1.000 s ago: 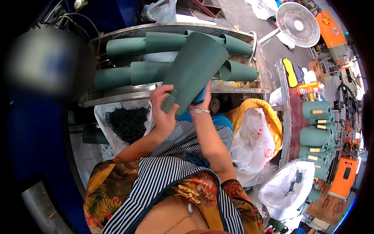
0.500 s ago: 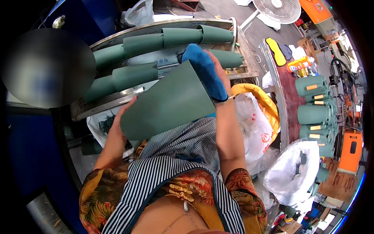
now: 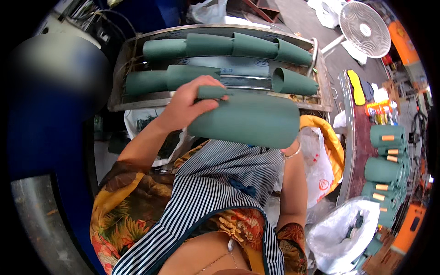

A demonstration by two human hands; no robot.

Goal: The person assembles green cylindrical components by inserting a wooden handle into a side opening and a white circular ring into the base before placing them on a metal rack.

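A dark green tapered sleeve [image 3: 250, 121] lies crosswise in front of my apron, with a rolled or folded flap along its upper left edge. My left hand [image 3: 188, 103] grips its left end, thumb on the near face and fingers over the flap. At the sleeve's right end only a small part of my right hand [image 3: 288, 147] and the braceleted wrist show. The fingers of that hand are hidden behind or inside the sleeve. Just beyond, a shallow metal-edged tray [image 3: 220, 103] holds two rows of similar green sleeves [image 3: 208, 46].
On the right, a dark red bench [image 3: 355, 137] carries more green pieces with tan labels [image 3: 385, 169], a spray can [image 3: 380, 107] and a yellow insole-shaped piece [image 3: 355, 87]. White plastic bags [image 3: 343, 233] and a yellow sack [image 3: 337, 156] stand below. A fan [image 3: 364, 30] is at far right.
The sleeve has turned more crosswise and moved right. My left hand has shifted up onto its end. The blue cloth or mitt at my right hand is now out of sight.
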